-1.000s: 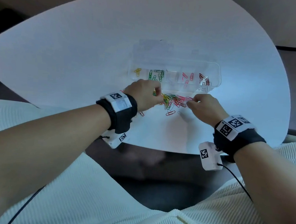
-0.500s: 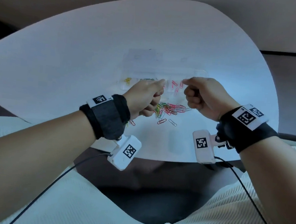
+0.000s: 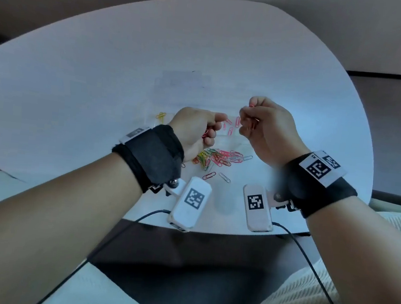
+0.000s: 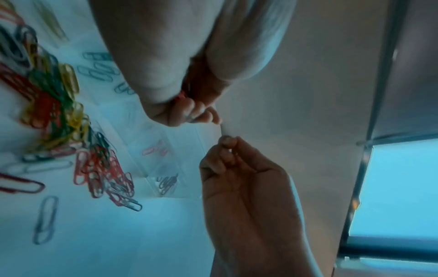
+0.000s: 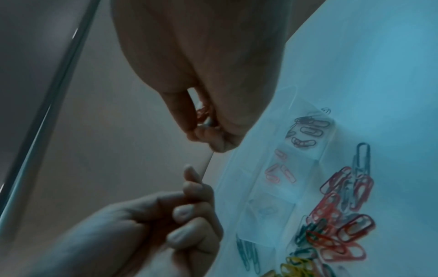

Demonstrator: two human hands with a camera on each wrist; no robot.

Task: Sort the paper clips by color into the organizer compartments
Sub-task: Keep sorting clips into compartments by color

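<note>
My left hand [image 3: 212, 124] hovers over the clear organizer [image 3: 230, 136], fingers curled round red paper clips [image 4: 181, 95]. My right hand [image 3: 246, 118] is raised beside it, to the right, and grips a few red paper clips [image 3: 253, 126] in its curled fingers. The fingertips of the two hands nearly meet. The organizer's compartments hold yellow clips [image 3: 160, 116], green clips [image 5: 249, 251], pink clips [image 3: 230, 127] and dark clips [image 5: 305, 131]. A mixed pile of clips [image 3: 218, 157] lies on the white table [image 3: 101, 92], just in front of the organizer.
A red clip [image 3: 209, 175] and a grey clip [image 3: 224, 177] lie apart from the pile, nearer the table's front edge. The wrist cameras [image 3: 190, 204] hang over that edge. The table curves away on both sides.
Both hands have lifted off the pile with clips and moved up over the organizer. The right hand has risen higher and the hands have come together.
</note>
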